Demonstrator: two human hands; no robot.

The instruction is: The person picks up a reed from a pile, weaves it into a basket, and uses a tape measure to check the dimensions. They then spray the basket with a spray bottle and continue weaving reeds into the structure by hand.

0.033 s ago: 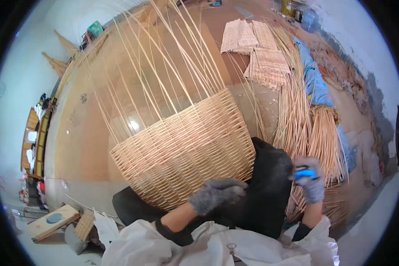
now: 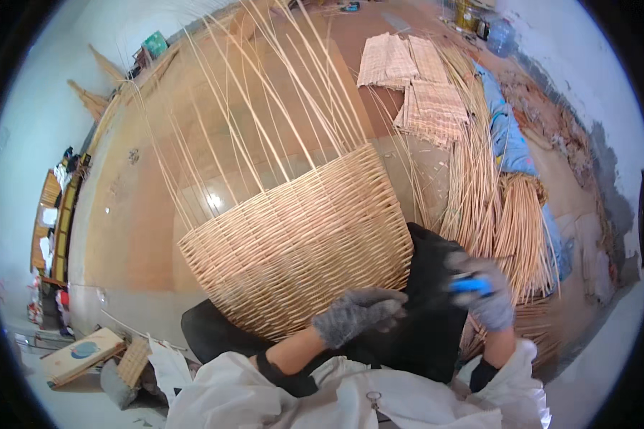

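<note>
- Resting on black cloth (image 2: 436,329), the wicker piece (image 2: 300,236) is located at the centre of the frame, tilted, with its bare stakes (image 2: 265,136) pointed toward the upper edge.
- The grey-gloved left hand (image 2: 356,314) is positioned at lower centre, over the lower right edge of the wicker piece; contact cannot be confirmed. Its grip is narrow, with the fingers curled; whether anything is pinched cannot be told.
- The right hand (image 2: 491,304) is positioned at lower right, apart from the wicker piece. Its grip is closed around a blue-handled tool (image 2: 471,285), partly blurred.
- Handling: the wicker piece is judged light for its size, stiff in the weave and springy at the stakes; slight slip on the smooth rods should be allowed for.
- Hold: the dense side edges should be grasped. The stakes should not be used as handles, as they may be bent or cracked.
</note>
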